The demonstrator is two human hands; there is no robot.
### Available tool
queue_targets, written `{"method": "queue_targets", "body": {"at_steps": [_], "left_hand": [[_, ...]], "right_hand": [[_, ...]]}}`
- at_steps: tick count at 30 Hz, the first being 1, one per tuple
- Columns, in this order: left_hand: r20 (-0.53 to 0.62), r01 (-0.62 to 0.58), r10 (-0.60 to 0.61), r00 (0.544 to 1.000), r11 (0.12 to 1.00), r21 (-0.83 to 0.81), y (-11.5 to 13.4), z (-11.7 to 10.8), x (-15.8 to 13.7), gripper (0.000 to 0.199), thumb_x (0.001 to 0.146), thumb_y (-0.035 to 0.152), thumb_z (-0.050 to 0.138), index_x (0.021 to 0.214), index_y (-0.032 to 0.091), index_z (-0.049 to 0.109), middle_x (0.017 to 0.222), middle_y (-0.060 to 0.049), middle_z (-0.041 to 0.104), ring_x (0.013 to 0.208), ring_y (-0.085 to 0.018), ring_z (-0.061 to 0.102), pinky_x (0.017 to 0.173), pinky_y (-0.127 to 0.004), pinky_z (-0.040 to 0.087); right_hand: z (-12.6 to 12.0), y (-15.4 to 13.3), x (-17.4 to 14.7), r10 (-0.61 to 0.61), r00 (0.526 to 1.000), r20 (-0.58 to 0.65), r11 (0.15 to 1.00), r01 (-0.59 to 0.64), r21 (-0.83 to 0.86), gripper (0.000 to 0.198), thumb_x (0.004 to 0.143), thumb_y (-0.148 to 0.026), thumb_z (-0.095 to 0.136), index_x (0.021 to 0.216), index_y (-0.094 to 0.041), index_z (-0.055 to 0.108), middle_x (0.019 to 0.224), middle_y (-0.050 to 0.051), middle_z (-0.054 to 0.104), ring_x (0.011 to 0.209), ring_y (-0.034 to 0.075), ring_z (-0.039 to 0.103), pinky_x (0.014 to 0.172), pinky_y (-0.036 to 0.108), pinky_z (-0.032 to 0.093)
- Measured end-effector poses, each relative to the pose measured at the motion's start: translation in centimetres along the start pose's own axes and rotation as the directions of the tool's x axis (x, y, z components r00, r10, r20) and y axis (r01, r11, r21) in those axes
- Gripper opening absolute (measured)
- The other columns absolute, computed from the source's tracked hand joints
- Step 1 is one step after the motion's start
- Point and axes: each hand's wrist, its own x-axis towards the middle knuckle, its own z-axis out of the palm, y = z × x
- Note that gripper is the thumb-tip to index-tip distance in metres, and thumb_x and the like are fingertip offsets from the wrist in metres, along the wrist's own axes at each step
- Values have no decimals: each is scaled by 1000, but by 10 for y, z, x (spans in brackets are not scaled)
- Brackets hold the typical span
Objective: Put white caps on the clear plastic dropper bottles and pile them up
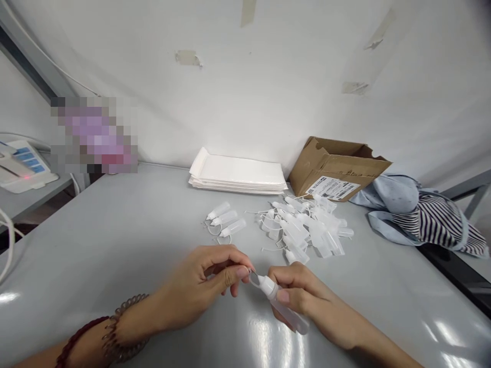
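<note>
My right hand (pixel 314 301) grips a small translucent squeeze bottle (pixel 293 316) below its white collar, with the nozzle tilted up to the left. A thin needle tip juts from the nozzle towards my left hand (pixel 203 286). My left thumb and forefinger pinch the end of the bottle's looped cap strap (pixel 253 280) beside that tip; the small cap itself is mostly hidden. Beyond my left hand, three similar bottles (pixel 225 219) lie in a row on the grey table (pixel 146 225). A loose pile of such bottles (pixel 295 227) lies beyond my right hand.
A stack of white padded envelopes (pixel 241 171) lies against the wall. To its right stands an open cardboard box (pixel 345 163) with a label. A striped cloth bag (pixel 433 220) rests at the right edge. A white device (pixel 23 166) sits on another surface at left.
</note>
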Motion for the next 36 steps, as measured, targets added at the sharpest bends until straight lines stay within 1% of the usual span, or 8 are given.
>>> {"method": "queue_targets", "body": {"at_steps": [12,17,21,23,26,30,34,36], "left_hand": [[9,-29,29,1000,1000,-8,2,1,-1,19,89,29,52,82,18,66,73,1,62,61,-10,56,59,-22,45],[9,-33,33,999,999,0,2,1,0,19,89,27,51,81,18,66,73,1,63,60,-10,56,58,-22,45],[-7,-57,58,998,995,77,2,0,1,19,90,26,50,81,20,66,69,2,61,61,-10,56,58,-21,44],[-41,-113,121,992,980,165,1,0,0,17,90,23,50,82,20,66,65,3,60,61,-9,55,59,-20,43],[-70,-251,289,955,910,330,-3,0,0,15,90,15,50,85,19,64,69,3,60,63,-9,55,61,-20,43],[-1,-419,484,875,757,501,-13,-1,1,16,90,8,47,95,16,60,79,-2,61,69,-11,54,64,-21,44],[101,-482,575,812,562,671,-20,-3,0,20,87,2,45,95,14,58,83,-5,62,73,-14,56,66,-25,45],[137,-485,589,797,488,726,-21,-3,0,22,86,0,43,94,15,58,84,-6,62,74,-15,56,66,-26,45]], "right_hand": [[1,-3,-2,49,998,-29,998,-48,31,25,78,-33,41,57,-20,41,56,-1,48,60,14,46,57,25,41],[0,1,0,45,999,-5,997,-44,63,25,78,-32,41,56,-21,40,55,-1,47,60,14,45,59,25,40],[2,5,1,13,1000,27,992,-16,129,30,84,-35,40,59,-20,38,55,-4,43,54,11,40,57,25,35],[2,5,2,6,999,38,986,-13,169,31,89,-39,39,64,-20,38,56,-5,39,53,10,35,55,24,32],[0,2,2,34,999,29,981,-39,191,31,93,-41,38,72,-18,44,59,-6,37,56,10,33,55,23,29],[-3,2,2,58,998,-30,994,-55,98,32,94,-40,40,76,-16,51,61,-5,37,58,10,35,58,24,30],[-4,5,4,55,996,-66,998,-55,-11,32,93,-37,40,71,-17,50,59,-5,35,56,10,31,54,24,25],[-4,7,4,56,996,-74,997,-59,-40,32,93,-35,40,67,-18,46,58,-5,34,56,10,30,52,23,24]]}}
